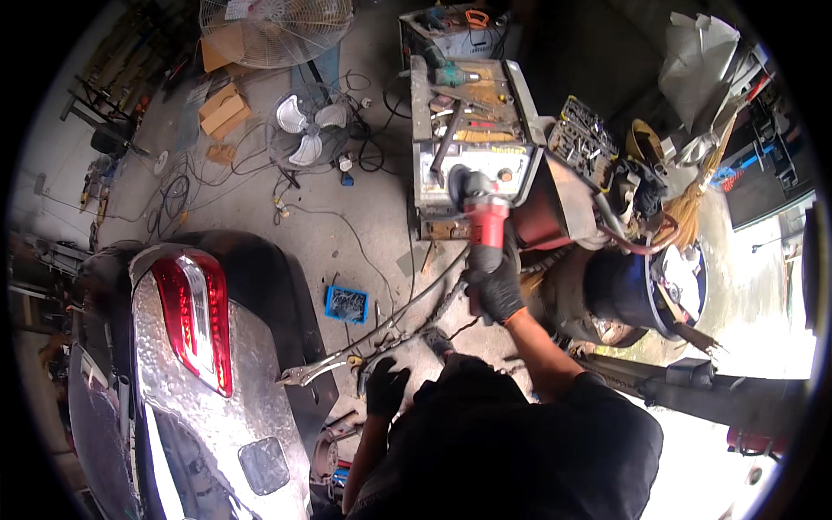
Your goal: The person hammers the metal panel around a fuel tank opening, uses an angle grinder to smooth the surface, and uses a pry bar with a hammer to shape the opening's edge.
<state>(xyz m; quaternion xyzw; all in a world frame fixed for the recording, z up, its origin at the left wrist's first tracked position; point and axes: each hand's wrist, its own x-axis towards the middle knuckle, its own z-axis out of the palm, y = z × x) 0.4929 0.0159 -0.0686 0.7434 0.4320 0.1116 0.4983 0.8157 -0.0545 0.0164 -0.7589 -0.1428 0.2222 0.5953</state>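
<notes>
My right hand (498, 296), in a black glove, is wrapped round the body of a red angle grinder (488, 224). The grinder's head points away from me, over the front of a metal cabinet. Lower and to the left, my gloved left hand (387, 390) hangs with its fingers loosely curled and apart, and I see nothing in it. Close by that hand lies a yellow-and-black tool (357, 364) of a kind I cannot make out. A long metal bar with a jaw-like end (312, 373) reaches to the edge of a dented, bare-metal car panel (247, 347).
The car's red tail light (195, 321) is at left. A blue tray (347, 305) and cables lie on the floor. The tool-topped cabinet (429, 139) stands ahead; a socket set (582, 143), a blue drum (620, 290) and a straw broom (689, 212) are at right. Fans stand at the back.
</notes>
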